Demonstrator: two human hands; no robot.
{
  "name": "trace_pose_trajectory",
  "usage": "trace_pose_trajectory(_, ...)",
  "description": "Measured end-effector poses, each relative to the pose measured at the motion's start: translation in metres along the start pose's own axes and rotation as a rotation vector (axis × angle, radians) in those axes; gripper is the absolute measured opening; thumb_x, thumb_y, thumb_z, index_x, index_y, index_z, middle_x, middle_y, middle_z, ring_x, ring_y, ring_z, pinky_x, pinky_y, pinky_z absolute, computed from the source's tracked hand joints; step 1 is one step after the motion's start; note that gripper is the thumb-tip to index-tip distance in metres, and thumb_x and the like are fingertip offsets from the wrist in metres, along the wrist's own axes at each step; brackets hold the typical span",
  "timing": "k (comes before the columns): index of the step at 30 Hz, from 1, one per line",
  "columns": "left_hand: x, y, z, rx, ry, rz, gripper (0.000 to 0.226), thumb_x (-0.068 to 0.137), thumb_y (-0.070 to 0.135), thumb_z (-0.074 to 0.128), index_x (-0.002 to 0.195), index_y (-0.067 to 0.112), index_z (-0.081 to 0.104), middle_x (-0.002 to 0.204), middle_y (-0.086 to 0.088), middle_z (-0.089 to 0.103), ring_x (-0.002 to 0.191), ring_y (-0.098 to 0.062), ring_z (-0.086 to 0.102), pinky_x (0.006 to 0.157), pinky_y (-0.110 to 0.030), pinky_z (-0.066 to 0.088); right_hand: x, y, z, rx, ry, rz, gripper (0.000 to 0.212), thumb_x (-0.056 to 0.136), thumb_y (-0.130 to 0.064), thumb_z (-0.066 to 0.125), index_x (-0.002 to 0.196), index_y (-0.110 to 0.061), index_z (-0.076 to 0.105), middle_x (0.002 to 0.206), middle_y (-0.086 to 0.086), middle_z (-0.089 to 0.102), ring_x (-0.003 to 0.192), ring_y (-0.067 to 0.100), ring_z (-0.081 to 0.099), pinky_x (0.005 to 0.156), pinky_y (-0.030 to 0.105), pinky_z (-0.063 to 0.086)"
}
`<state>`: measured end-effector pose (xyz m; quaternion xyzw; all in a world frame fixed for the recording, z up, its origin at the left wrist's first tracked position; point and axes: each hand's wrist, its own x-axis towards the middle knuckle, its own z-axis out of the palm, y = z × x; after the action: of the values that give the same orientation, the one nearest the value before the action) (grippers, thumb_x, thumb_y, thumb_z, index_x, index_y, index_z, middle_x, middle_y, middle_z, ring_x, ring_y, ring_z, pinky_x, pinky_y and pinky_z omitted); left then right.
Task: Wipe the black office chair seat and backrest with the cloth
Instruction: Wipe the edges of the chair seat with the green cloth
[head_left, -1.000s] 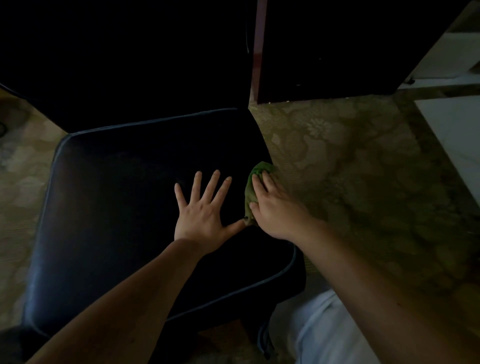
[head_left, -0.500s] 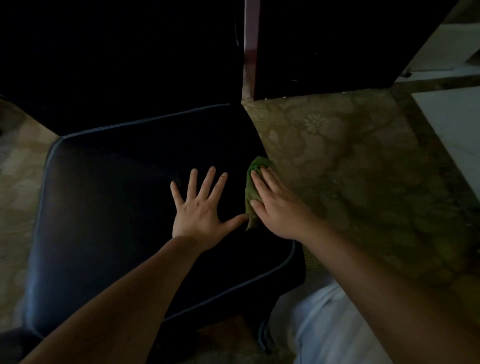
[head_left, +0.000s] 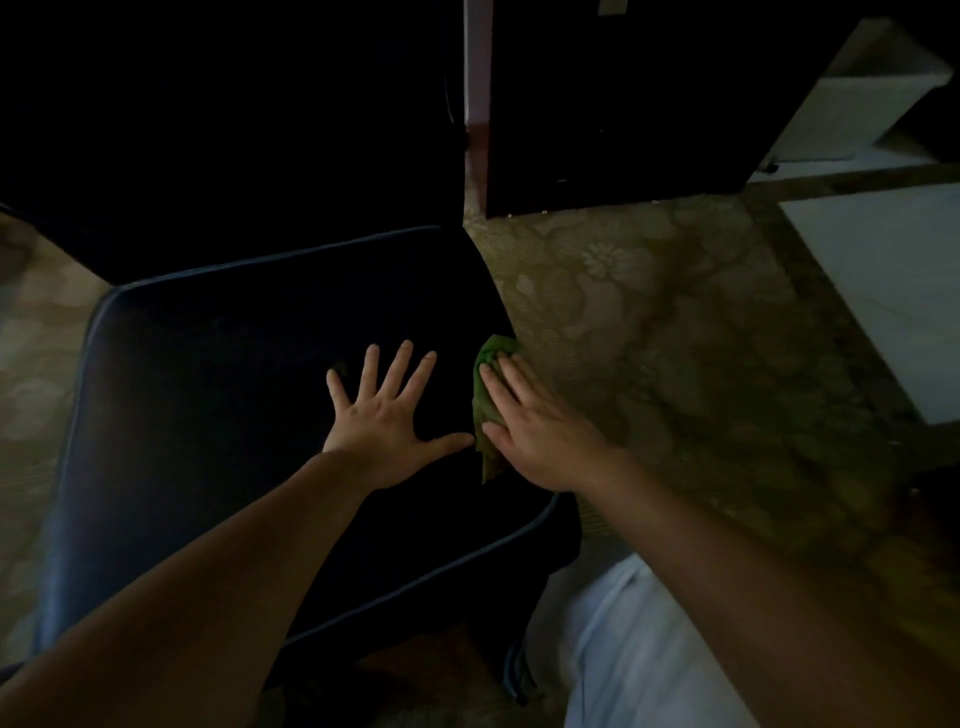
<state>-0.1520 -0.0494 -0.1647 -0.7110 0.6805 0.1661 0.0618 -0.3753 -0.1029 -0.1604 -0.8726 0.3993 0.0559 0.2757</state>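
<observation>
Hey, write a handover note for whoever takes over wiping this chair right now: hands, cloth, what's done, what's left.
Left hand: open, flat on the seat.
Right hand: open, pressing the green cloth at the seat's right edge.
Done: unclear; no wiped patch shows on the dark seat.
Left: probably the rest of the seat, then the backrest, which no hand touches.

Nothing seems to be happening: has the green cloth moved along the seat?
No. The cloth stays at the seat's right edge under the right hand.
</observation>
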Motion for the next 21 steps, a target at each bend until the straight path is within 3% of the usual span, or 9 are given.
trace_pose_trajectory(5,-0.008,0.007,-0.019,0.107,-0.123,-0.011,0.112,0.071,0.097,0.021,0.156,0.038,-0.021,0.165,0.004,-0.027,0.152,-0.033,-0.022,0.117,-0.072,0.000,-0.019,-0.018,0.017,-0.039,0.077,0.060,0.066,0.109,-0.044,0.026,0.162,-0.017,-0.002,0.170,0.005,-0.009,0.156,0.020,-0.011,0.126,0.038,0.002)
trace_pose_trajectory(11,-0.047,0.004,0.008,0.132,-0.003,0.065,0.088,0.078,0.088,-0.007,0.153,0.045,-0.025,0.165,0.004,-0.028,0.152,-0.031,-0.024,0.118,-0.071,-0.003,-0.013,-0.028,0.011,0.055,0.009,0.135,0.066,0.110,-0.042,0.025,0.162,-0.017,-0.005,0.169,0.004,-0.014,0.156,0.020,-0.013,0.126,0.041,0.004)
trace_pose_trajectory(21,-0.050,-0.001,0.021,0.113,0.077,0.091,0.094,0.073,0.089,-0.020,0.155,0.043,-0.021,0.166,0.002,-0.023,0.153,-0.031,-0.022,0.118,-0.069,-0.006,-0.030,-0.044,0.020,-0.050,0.100,0.144,0.067,0.109,-0.041,0.027,0.162,-0.012,-0.002,0.170,0.010,-0.004,0.157,0.024,-0.002,0.125,0.037,0.005)
